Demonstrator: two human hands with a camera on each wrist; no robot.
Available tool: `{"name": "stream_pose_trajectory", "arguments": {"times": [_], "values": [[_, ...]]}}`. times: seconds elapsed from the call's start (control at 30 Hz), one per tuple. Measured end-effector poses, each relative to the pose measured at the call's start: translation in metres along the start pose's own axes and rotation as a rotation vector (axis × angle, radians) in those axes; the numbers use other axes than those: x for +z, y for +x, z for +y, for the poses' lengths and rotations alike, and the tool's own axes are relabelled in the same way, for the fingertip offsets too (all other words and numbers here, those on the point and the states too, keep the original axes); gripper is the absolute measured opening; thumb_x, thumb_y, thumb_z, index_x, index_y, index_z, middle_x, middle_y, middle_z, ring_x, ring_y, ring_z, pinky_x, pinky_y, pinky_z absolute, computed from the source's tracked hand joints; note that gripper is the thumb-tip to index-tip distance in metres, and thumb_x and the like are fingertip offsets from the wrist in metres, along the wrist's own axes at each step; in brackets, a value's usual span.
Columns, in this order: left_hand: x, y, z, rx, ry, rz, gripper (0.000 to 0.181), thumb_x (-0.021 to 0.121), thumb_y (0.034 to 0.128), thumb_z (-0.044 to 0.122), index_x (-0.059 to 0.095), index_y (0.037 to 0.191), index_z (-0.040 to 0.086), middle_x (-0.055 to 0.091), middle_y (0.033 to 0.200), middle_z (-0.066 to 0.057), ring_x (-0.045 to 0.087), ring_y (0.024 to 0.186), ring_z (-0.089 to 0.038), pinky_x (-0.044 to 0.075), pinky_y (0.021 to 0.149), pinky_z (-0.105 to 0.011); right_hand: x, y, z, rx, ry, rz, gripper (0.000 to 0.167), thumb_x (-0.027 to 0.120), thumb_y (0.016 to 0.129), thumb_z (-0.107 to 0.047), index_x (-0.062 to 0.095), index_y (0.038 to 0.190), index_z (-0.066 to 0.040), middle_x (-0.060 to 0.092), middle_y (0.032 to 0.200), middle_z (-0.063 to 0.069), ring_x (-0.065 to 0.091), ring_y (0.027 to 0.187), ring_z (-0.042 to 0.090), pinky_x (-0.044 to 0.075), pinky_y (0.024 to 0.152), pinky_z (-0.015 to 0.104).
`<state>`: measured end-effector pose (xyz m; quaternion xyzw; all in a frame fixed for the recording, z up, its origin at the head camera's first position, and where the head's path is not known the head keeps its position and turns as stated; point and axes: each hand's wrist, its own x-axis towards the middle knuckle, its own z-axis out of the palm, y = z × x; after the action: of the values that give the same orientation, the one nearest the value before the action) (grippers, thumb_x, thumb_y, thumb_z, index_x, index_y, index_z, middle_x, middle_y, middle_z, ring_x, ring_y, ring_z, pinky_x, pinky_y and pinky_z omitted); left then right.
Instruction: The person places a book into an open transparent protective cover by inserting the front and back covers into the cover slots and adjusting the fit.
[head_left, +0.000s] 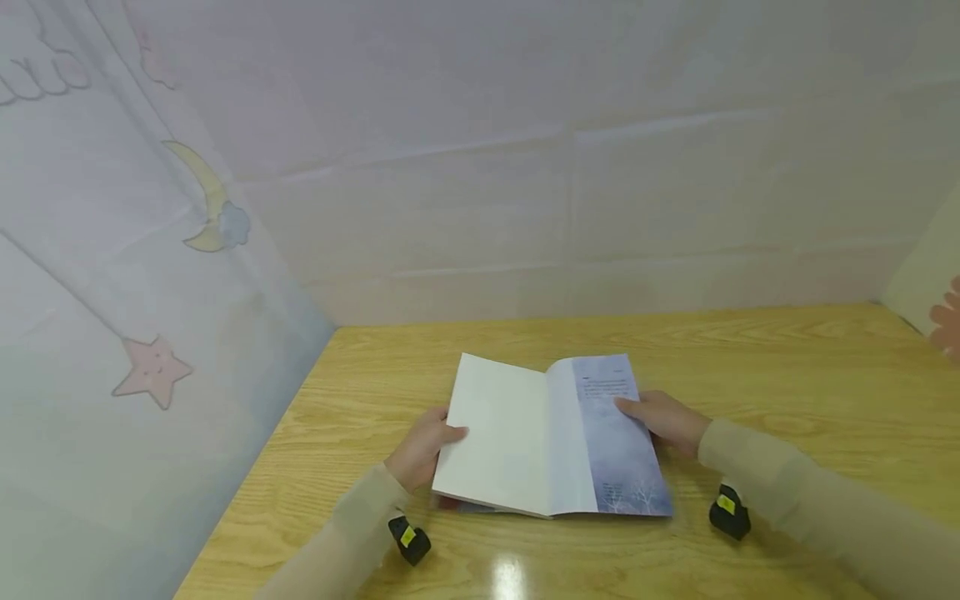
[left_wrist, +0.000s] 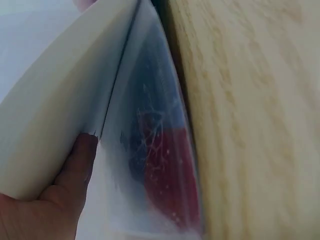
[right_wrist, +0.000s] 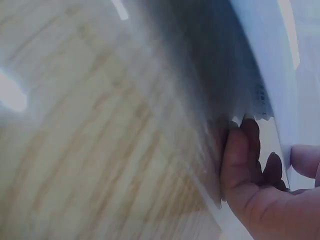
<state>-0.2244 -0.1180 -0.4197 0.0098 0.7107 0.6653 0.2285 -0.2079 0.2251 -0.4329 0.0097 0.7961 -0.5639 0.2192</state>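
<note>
An opened book (head_left: 498, 433) lies over the wooden table, its left side a blank cream page and its right side a bluish-purple flap (head_left: 618, 442) with small print and white trees. My left hand (head_left: 423, 450) grips the left edge, thumb on the page; in the left wrist view the fingers (left_wrist: 75, 170) lie under the thick page block, above a blue and red cover (left_wrist: 165, 165). My right hand (head_left: 671, 419) pinches the flap's right edge, thumb on top; the right wrist view shows its other fingers (right_wrist: 245, 160) behind the sheet.
The wooden table (head_left: 375, 367) extends around the book to a pale cloth wall (head_left: 465, 225) at the back. A left-hand cloth shows a moon and a pink star (head_left: 153, 371). Black devices (head_left: 408, 540) hang at both wrists.
</note>
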Motion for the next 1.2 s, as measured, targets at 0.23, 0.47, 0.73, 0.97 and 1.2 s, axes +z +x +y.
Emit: {"name": "stream_pose_trajectory", "arguments": {"times": [0.23,0.47,0.73,0.97,1.2], "values": [[-0.006,0.004,-0.009,-0.03,-0.046,0.019,0.043,0.043,0.0986,-0.005,0.033,0.139,-0.016,0.056,0.122,-0.023,0.06,0.1,-0.022,0.05,0.087,-0.037,0.003,-0.002,0.003,-0.047,-0.042,0.032,0.051,0.037,0.107,-0.023,0.035,0.141,0.015,0.067,0.104,0.013,0.063,0.083,0.017,0.052,0.073,0.034],[-0.009,0.003,-0.011,-0.047,-0.062,0.071,0.04,0.043,0.0989,-0.005,0.034,0.136,-0.017,0.055,0.122,-0.025,0.059,0.101,-0.025,0.05,0.087,-0.038,0.009,-0.004,-0.003,-0.052,-0.078,0.08,0.05,0.041,0.106,-0.027,0.045,0.134,0.014,0.068,0.089,0.008,0.061,0.071,0.015,0.05,0.062,0.031],[-0.012,-0.004,-0.013,-0.056,-0.092,0.129,0.045,0.043,0.1005,-0.003,0.029,0.141,-0.016,0.055,0.123,-0.024,0.059,0.099,-0.024,0.051,0.084,-0.038,0.019,0.0,-0.006,-0.068,-0.093,0.098,0.049,0.043,0.106,-0.029,0.05,0.13,0.013,0.068,0.09,0.008,0.062,0.072,0.015,0.051,0.064,0.031],[-0.012,-0.006,-0.014,-0.06,-0.094,0.179,0.048,0.045,0.1,-0.003,0.027,0.143,-0.016,0.05,0.131,-0.029,0.059,0.102,-0.025,0.05,0.085,-0.036,0.021,0.001,-0.008,-0.072,-0.114,0.102,0.051,0.041,0.106,-0.029,0.047,0.133,0.014,0.068,0.093,0.011,0.062,0.073,0.016,0.052,0.065,0.032],[-0.012,-0.007,-0.016,-0.048,-0.08,0.22,0.048,0.047,0.0988,-0.003,0.03,0.141,-0.017,0.047,0.133,-0.031,0.055,0.104,-0.026,0.047,0.089,-0.038,0.022,0.003,-0.006,-0.063,-0.075,0.083,0.052,0.04,0.106,-0.03,0.046,0.135,0.013,0.069,0.092,0.01,0.064,0.072,0.016,0.053,0.064,0.033]]}}
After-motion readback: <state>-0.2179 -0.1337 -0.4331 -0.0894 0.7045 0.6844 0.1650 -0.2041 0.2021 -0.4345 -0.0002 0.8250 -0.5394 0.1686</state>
